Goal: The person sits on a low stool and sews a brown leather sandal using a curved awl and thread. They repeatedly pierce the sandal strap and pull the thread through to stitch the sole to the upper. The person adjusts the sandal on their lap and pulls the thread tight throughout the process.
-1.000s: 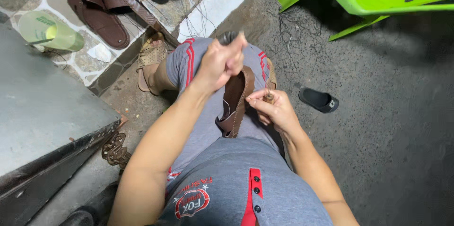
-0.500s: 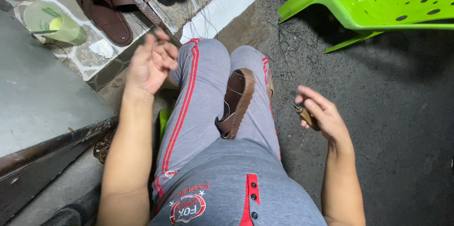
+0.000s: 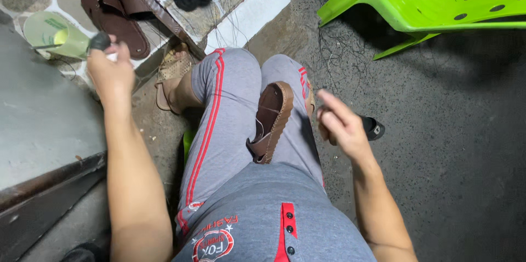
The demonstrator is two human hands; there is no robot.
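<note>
Seated on dark ground, grey trousers with red stripes filling the lower middle; brown sandal [image 3: 269, 122] wedged sole-side between the thighs, thread trailing from its edge. Left hand [image 3: 111, 70] raised well away toward the tiled step at upper left, fingers closed on a small dark-tipped tool [image 3: 99, 41], just beside a pale green plastic cup [image 3: 53, 34]. Right hand [image 3: 338, 123] hovering right of the knees, fingers loosely spread, near the sandal but not touching it; anything in its palm cannot be told. Small black object [image 3: 373, 128] on the ground just behind that hand. More brown sandals [image 3: 118, 12] lined up on the step; bright green plastic chair [image 3: 433, 4] at upper right
</note>
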